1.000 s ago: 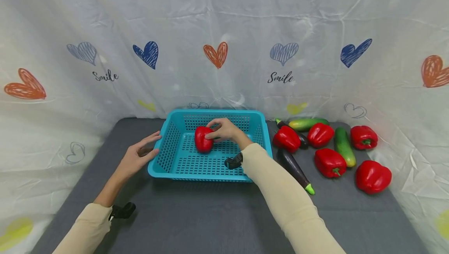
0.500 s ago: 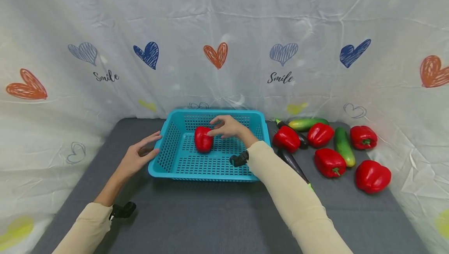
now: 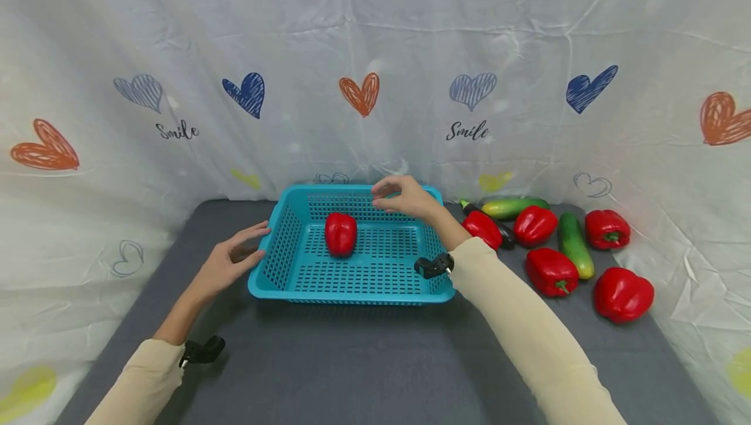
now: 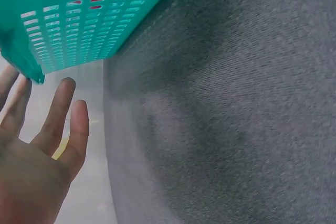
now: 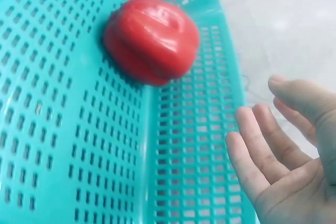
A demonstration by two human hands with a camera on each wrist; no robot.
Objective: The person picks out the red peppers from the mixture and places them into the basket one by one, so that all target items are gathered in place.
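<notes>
A red bell pepper (image 3: 341,234) sits inside the turquoise plastic basket (image 3: 358,296), left of its middle; the right wrist view shows the same bell pepper (image 5: 152,40) against the slotted floor and wall. My right hand (image 3: 406,198) hovers over the basket's back right part, apart from the pepper, its fingers relaxed and holding nothing. In the right wrist view that hand (image 5: 289,156) has its fingers spread. My left hand (image 3: 225,262) touches the basket's left rim with its fingertips; in the left wrist view the left hand (image 4: 42,150) shows extended fingers by the rim.
To the right of the basket lie several red bell peppers (image 3: 551,272), cucumbers (image 3: 575,246) and a dark eggplant (image 3: 506,234). A grey cloth (image 3: 352,366) covers the table. Behind hangs a white curtain (image 3: 411,34) printed with hearts.
My right hand has let go of the bell pepper and moved up and to the right, away from it. The pepper stays in the basket. My left hand remains at the left rim.
</notes>
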